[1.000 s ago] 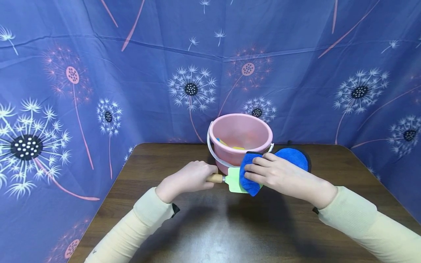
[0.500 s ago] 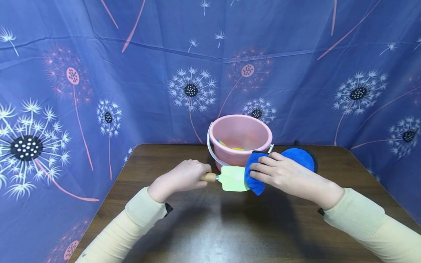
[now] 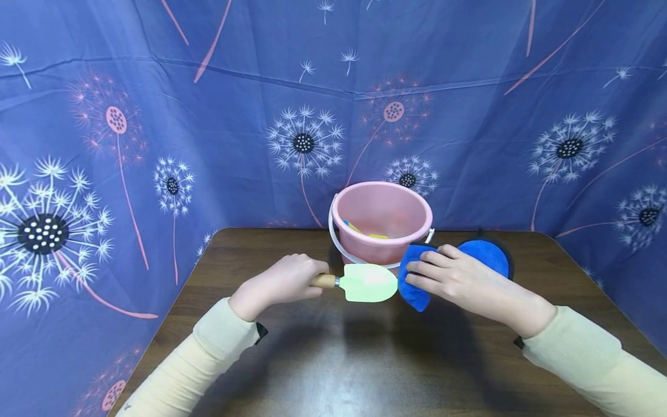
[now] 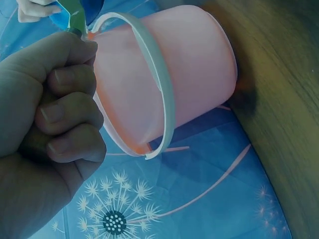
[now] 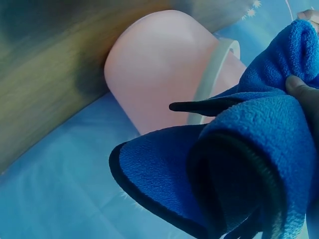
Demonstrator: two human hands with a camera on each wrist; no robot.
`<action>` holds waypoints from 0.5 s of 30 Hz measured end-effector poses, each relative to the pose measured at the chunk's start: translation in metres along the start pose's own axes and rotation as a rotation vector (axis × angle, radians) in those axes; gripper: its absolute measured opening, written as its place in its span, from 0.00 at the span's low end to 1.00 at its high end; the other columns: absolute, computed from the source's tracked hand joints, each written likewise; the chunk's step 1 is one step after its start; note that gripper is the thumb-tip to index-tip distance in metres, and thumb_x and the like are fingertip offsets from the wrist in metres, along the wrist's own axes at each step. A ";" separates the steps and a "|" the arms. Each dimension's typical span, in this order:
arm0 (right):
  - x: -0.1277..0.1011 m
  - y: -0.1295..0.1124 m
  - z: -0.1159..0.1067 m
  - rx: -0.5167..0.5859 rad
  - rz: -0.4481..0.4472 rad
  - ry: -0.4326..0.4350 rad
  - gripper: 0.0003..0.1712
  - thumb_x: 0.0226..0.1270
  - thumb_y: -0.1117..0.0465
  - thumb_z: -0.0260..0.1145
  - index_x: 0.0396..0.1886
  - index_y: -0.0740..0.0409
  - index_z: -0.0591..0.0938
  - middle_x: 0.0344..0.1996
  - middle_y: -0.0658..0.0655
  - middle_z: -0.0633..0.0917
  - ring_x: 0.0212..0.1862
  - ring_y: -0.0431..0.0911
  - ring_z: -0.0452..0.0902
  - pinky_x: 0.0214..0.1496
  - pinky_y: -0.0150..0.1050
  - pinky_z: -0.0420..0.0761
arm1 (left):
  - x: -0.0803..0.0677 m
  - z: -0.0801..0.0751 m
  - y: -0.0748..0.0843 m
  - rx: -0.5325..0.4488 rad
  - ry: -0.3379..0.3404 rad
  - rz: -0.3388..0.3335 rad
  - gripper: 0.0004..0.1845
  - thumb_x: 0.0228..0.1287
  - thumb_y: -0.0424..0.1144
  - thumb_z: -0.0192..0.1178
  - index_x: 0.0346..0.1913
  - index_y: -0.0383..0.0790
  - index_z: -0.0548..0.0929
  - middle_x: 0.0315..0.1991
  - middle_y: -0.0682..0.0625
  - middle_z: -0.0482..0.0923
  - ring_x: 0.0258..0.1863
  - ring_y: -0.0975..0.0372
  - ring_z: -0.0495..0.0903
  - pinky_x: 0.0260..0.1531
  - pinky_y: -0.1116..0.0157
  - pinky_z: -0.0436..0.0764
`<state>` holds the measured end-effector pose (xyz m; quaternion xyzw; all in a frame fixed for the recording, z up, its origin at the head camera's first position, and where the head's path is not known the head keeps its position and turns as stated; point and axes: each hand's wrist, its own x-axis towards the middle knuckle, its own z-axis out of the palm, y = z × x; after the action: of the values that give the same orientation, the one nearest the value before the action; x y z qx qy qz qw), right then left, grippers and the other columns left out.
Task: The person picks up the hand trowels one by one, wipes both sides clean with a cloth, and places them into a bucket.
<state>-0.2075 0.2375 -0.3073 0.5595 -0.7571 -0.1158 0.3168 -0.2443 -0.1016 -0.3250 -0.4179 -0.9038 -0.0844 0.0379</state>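
Gripping the wooden handle of a small trowel [image 3: 365, 282], the left hand [image 3: 283, 284] is seen at about 9 o'clock from the tool's pale green blade, its fingers curled fully round the handle; in the left wrist view the same fist [image 4: 47, 109] is shown closed tight, with only a sliver of green blade visible past the knuckles. The trowel is held just above the dark wooden table [image 3: 323, 359], blade pointing toward 3 o'clock, directly in front of the pink bucket [image 3: 382, 223]; whether blade and bucket touch cannot be told. A blue cloth [image 3: 458, 266] with dark edging is held by the right hand [image 3: 453, 278], fingers pinching a folded part of it against the blade's tip; the rest of the cloth is bunched behind the hand toward 1 o'clock; in the right wrist view the cloth [image 5: 234, 164] is seen doubled over, a fingertip pressed into its fleece. The bucket is stood at 12 o'clock from the hands, near the table's far edge, its white bail handle [image 3: 336, 246] hanging down the front; yellow and blue items are glimpsed inside, too hidden to name. A blue backdrop [image 3: 156, 116] printed with dandelion heads is hung behind; cream sleeves [image 3: 589, 353] cover both forearms; no brand, label or writing can be read anywhere.
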 end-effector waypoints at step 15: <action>-0.024 -0.009 0.011 0.047 0.051 -0.081 0.27 0.78 0.62 0.31 0.53 0.57 0.79 0.48 0.54 0.82 0.50 0.52 0.75 0.45 0.45 0.70 | -0.004 -0.003 -0.008 0.015 0.019 -0.011 0.07 0.47 0.35 0.63 0.24 0.47 0.74 0.15 0.61 0.59 0.16 0.68 0.59 0.16 0.69 0.60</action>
<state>-0.2030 0.2549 -0.3290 0.5423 -0.7858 -0.1125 0.2753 -0.2478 -0.1100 -0.3236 -0.4117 -0.9063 -0.0818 0.0489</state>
